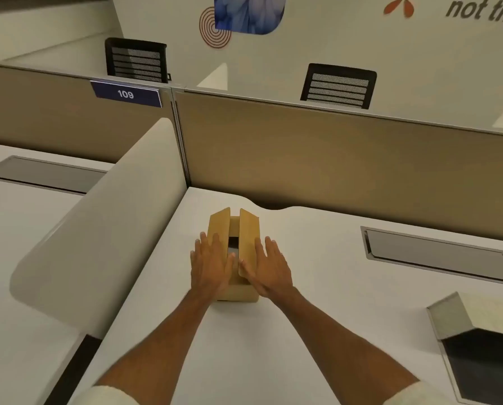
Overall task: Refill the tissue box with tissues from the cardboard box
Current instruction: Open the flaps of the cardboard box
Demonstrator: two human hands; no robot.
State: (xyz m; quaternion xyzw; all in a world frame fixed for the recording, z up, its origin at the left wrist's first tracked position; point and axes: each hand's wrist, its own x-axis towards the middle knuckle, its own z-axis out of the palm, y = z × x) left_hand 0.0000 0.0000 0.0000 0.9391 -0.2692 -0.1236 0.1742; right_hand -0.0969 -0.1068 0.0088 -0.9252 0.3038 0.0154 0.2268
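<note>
A small brown cardboard box [245, 229] stands on the white desk [302, 317], its two top flaps partly raised with a dark gap between them. My left hand [210, 263] lies flat on the left flap, fingers spread. On the right flap rests my right hand [269, 266], its thumb at the flap's inner edge. What the box holds is hidden. At the right edge stands an open-topped container with a shiny rim and a dark inside [478, 340]; I cannot tell if it is the tissue box.
A tan partition [332, 159] closes the desk's far side and a curved white divider [98, 229] its left. A grey cable hatch [437, 254] sits in the desk at the right. Two black mesh chairs [339, 84] stand beyond the partition.
</note>
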